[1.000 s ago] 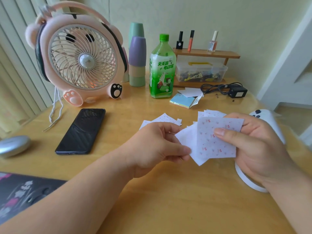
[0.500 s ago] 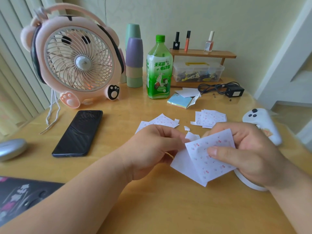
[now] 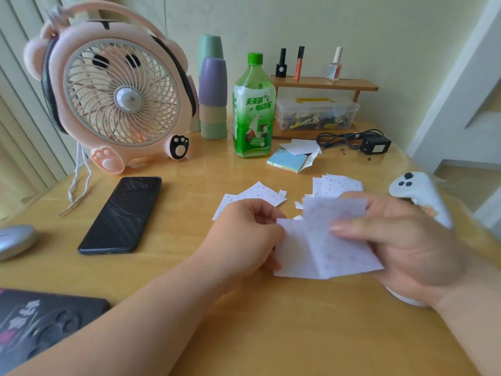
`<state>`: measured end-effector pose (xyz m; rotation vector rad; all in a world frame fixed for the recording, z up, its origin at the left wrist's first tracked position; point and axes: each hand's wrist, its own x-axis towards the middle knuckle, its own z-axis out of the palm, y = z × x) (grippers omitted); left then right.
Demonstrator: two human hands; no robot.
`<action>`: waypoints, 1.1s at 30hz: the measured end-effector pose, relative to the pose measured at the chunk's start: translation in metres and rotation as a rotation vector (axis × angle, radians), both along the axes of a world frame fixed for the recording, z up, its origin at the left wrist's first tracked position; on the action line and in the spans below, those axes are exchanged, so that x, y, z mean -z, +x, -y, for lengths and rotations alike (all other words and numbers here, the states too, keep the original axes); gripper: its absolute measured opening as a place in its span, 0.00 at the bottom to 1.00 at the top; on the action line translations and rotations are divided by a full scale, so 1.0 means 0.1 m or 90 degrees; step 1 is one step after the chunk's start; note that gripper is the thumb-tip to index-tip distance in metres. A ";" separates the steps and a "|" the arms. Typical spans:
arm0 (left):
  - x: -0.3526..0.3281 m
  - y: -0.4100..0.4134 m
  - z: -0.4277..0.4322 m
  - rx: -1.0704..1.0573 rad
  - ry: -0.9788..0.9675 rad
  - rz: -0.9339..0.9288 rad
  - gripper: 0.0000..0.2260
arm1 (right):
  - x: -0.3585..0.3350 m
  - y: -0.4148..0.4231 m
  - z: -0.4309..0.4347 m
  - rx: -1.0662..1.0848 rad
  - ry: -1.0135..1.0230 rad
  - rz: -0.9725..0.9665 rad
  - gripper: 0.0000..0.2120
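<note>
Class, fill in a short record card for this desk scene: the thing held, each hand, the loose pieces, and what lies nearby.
Held thing: patterned paper sheet, blurred by motion
Left hand: left hand pinches the sheet's left edge
Right hand: right hand holds the right side, thumb on the front
Loose pieces: paper pieces and a small pile, lying beyond the hands
Surface: wooden table
Nearby: phone, pink fan, green bottle, white controller
</note>
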<state>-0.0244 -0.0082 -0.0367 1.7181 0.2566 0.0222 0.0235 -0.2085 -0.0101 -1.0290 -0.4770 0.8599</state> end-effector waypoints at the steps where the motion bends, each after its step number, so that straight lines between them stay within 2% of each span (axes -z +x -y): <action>1: 0.01 0.00 0.01 -0.001 0.053 -0.007 0.07 | 0.07 0.00 -0.02 0.088 -0.118 0.100 0.11; 2: 0.01 0.01 0.01 -0.003 0.102 -0.002 0.09 | 0.12 -0.01 -0.05 0.148 -0.193 0.163 0.09; 3: 0.02 0.01 0.02 -0.008 0.152 0.011 0.10 | 0.13 -0.02 -0.07 0.177 -0.221 0.175 0.08; 5: 0.01 0.01 0.03 -0.024 0.251 0.051 0.11 | 0.15 -0.02 -0.11 0.199 -0.243 0.170 0.04; 7: 0.00 0.00 0.03 -0.034 0.281 0.072 0.09 | 0.12 -0.03 -0.11 0.237 -0.248 0.171 0.04; 10: -0.02 -0.03 0.03 -0.038 0.131 0.078 0.12 | 0.08 -0.03 -0.07 0.261 -0.224 0.164 0.17; 11: -0.04 -0.03 0.03 -0.042 0.072 0.082 0.12 | 0.07 -0.04 -0.07 0.272 -0.223 0.161 0.18; 14: -0.06 -0.04 0.03 -0.068 -0.042 0.106 0.10 | 0.03 -0.05 -0.07 0.329 -0.230 0.183 0.15; 17: -0.07 -0.04 0.05 -0.081 -0.073 0.124 0.08 | -0.01 -0.06 -0.04 0.359 -0.206 0.193 0.10; 19: -0.07 -0.03 0.05 -0.095 -0.068 0.141 0.10 | -0.04 -0.07 -0.03 0.366 -0.184 0.180 0.11; 23: -0.06 -0.01 0.05 -0.111 -0.086 0.158 0.17 | -0.07 -0.09 -0.02 0.362 -0.137 0.094 0.23; 26: -0.08 -0.01 0.06 -0.111 -0.170 0.157 0.18 | -0.05 -0.07 -0.03 0.379 -0.104 0.022 0.34; 31: -0.09 0.01 0.08 -0.100 -0.312 0.142 0.15 | 0.00 -0.08 -0.08 0.289 -0.098 -0.033 0.29; 33: -0.08 0.00 0.10 -0.092 -0.345 0.130 0.12 | 0.01 -0.11 -0.13 0.257 -0.110 -0.027 0.24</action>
